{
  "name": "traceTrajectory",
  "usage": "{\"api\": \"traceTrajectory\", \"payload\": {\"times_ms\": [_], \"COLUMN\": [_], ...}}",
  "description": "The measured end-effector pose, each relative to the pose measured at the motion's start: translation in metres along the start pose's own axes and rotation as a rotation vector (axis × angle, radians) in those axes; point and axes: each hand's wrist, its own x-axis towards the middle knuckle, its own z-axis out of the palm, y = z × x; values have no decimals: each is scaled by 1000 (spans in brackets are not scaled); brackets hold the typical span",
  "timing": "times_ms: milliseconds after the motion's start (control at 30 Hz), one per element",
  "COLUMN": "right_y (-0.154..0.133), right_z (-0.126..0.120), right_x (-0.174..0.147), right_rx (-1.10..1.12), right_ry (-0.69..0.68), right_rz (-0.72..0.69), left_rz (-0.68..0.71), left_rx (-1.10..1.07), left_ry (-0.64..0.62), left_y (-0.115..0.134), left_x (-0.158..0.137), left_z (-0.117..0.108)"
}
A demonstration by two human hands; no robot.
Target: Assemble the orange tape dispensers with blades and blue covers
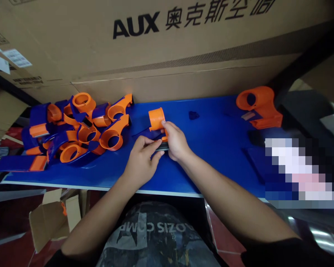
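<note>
Over the middle of the blue tabletop, my right hand is wrapped round an orange tape dispenser, its round hub standing up to the left of my thumb. A dark strip lies along the dispenser's lower edge; its kind is not clear. My left hand pinches the end of that strip between thumb and fingers. Part of the dispenser is hidden behind my right fingers. A dark blue flat piece shows just behind my hands. Beyond them sits a small dark blue lump.
A heap of orange and blue tape dispensers covers the left of the tabletop. Another orange dispenser lies at the far right. Behind rises a large cardboard box. An opened carton stands on the floor, lower left.
</note>
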Motion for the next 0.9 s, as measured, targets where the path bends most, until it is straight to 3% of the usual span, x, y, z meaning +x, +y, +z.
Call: {"api": "traceTrajectory", "payload": {"times_ms": [233, 433, 700, 900], "right_y": [-6, -11, -17, -14], "right_z": [2, -2, -3, 2], "right_x": [-10, -8, -12, -15], "right_rx": [180, 195, 211, 241], "right_ry": [-136, -279, -242, -245], "right_rz": [170, 162, 271, 202], "left_rz": [47, -45, -91, -192], "left_rx": [27, -12, -93, -144], "left_ry": [42, 13, 84, 104], "left_y": [-12, -14, -12, -7], "left_x": [10, 15, 4, 6], "left_z": [4, 5, -3, 5]}}
